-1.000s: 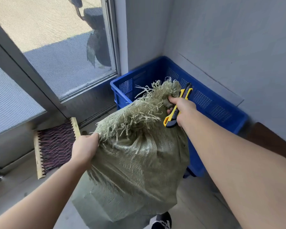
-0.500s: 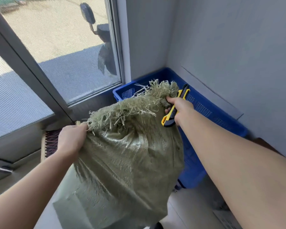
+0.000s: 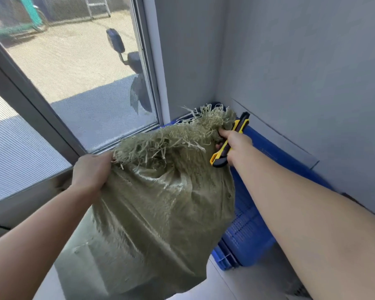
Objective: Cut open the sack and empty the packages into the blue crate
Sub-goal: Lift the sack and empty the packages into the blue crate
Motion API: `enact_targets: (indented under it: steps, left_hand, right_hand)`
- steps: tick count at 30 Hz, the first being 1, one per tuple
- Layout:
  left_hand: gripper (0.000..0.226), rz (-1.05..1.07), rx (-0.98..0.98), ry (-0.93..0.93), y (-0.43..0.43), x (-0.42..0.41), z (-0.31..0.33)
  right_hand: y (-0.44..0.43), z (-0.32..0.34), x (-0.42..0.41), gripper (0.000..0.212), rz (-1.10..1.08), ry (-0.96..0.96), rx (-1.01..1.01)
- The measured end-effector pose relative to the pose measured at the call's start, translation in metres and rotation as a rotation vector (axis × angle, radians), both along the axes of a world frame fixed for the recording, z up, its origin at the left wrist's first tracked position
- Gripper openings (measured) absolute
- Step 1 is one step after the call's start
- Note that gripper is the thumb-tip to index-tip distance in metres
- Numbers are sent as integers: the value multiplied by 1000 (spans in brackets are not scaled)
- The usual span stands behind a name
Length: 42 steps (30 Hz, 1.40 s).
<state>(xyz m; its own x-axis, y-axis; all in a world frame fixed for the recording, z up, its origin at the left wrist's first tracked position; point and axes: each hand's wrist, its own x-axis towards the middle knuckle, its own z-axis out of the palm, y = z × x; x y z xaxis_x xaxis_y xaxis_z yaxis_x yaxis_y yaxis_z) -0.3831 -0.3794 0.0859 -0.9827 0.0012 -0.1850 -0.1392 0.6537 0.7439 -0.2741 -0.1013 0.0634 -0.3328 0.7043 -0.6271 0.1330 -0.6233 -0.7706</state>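
Two tight grips on the sack (image 3: 160, 213) — left hand (image 3: 91, 172) holding fabric only, right hand (image 3: 236, 144) also clasping the knife (image 3: 239, 124).

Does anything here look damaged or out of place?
The sack has a badly frayed top edge, with loose strands sticking out between the left hand and right hand gripping it. The right hand also holds a knife against that edge, an awkward double grip. Nothing visibly spilled.

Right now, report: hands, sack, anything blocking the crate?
Left hand grips green woven sack by frayed top edge. Right hand grips far corner plus utility knife. Sack held up, no packages showing. Blue crate mostly hidden behind it.
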Motion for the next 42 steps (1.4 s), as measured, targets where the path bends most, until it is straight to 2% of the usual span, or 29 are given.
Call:
enact_targets:
  steps: [5, 9, 15, 18, 26, 37, 42]
  left_hand:
    - [19, 9, 85, -50, 33, 5, -10]
    - [26, 39, 163, -127, 60, 7, -21]
    - [21, 1, 205, -183, 104, 5, -18]
    - [13, -45, 212, -206, 129, 7, -13]
    - [13, -89, 214, -243, 166, 1, -11]
    - [9, -113, 204, -273, 199, -4, -22]
    - [11, -134, 185, -277, 212, -3, -21]
  right_hand:
    - [11, -35, 2, 38, 2, -42, -50]
    - [22, -60, 6, 44, -32, -84, -65]
    - [47, -72, 13, 50, -59, -92, -67]
    - [55, -76, 15, 60, -66, -101, -99]
    - [86, -90, 21, 40, -62, -131, -173]
    - [114, -122, 28, 47, -113, -169, -199]
    - [121, -115, 33, 35, -122, -133, -172]
